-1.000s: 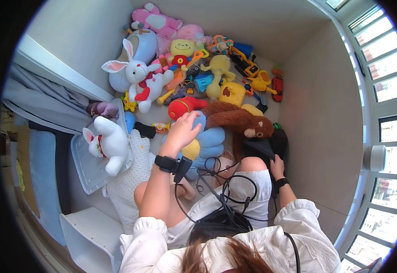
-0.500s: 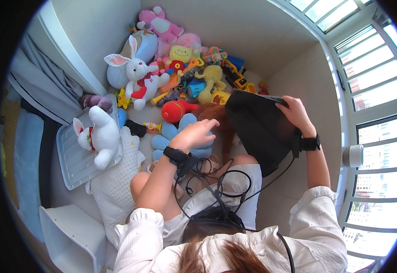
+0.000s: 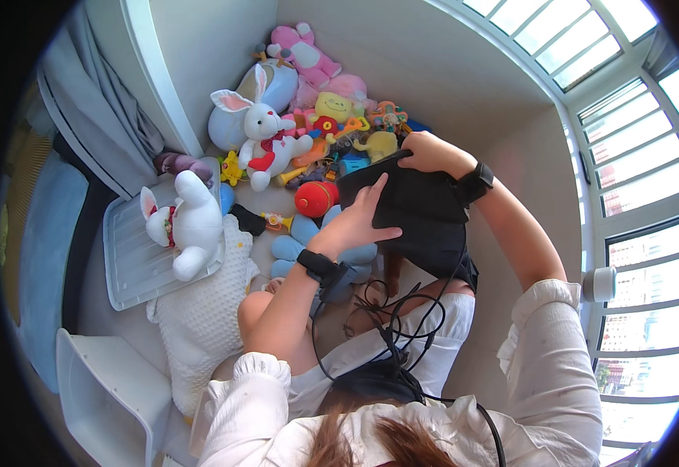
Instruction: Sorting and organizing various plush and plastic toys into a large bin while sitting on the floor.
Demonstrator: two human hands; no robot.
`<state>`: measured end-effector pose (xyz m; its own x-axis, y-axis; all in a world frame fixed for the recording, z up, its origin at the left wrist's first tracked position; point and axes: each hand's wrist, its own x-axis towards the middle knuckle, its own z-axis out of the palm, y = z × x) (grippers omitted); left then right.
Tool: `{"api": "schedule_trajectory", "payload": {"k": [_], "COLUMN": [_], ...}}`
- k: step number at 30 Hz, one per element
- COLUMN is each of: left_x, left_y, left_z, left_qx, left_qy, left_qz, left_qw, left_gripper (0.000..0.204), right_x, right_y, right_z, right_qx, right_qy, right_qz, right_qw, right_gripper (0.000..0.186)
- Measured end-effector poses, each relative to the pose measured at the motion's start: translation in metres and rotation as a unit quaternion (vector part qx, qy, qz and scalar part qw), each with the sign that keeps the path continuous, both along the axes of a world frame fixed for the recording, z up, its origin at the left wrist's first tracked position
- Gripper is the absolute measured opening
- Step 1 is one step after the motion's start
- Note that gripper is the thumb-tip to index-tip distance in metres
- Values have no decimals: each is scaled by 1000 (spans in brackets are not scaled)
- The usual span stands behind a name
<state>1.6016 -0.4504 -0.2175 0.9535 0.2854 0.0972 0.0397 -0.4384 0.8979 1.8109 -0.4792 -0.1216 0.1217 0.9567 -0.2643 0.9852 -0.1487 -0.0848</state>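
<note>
My right hand (image 3: 434, 154) is closed on the top edge of a black flat-sided cloth item (image 3: 421, 210), holding it up in front of my right knee. I cannot make out what kind of thing it is. My left hand (image 3: 355, 223) is open at its left side, fingers and thumb spread; whether it touches the cloth I cannot tell. Just beyond that hand lies a round red toy (image 3: 316, 199). Light-blue plush petals (image 3: 300, 229) show below the left hand. Black straps sit on both wrists, and black cables (image 3: 394, 319) trail over my lap.
Ahead is a heap of toys, with a white plush rabbit (image 3: 265, 128) and a pink plush (image 3: 305, 53). Another white rabbit (image 3: 188, 226) lies on a translucent lid (image 3: 125, 265). A white dotted blanket (image 3: 199, 331) and a white bin (image 3: 114, 389) are at left. Barred windows line the right.
The black item has swung left and toward me, now covering part of the toys. My right hand moved left with it. My left hand shifted slightly right, its fingers spreading more.
</note>
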Motion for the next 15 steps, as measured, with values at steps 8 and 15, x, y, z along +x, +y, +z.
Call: {"api": "schedule_trajectory", "payload": {"k": [8, 15], "left_x": [-5, -14], "left_y": [24, 17], "left_z": [0, -21], "left_qx": [58, 161], "left_qy": [-46, -49], "left_qz": [110, 81], "left_qw": [991, 982], "left_gripper": [85, 58], "right_x": [-7, 2], "right_y": [18, 21], "right_z": [70, 44], "right_qx": [3, 117], "right_qy": [15, -118], "right_qz": [129, 156], "right_qw": [991, 974], "right_gripper": [23, 19]}}
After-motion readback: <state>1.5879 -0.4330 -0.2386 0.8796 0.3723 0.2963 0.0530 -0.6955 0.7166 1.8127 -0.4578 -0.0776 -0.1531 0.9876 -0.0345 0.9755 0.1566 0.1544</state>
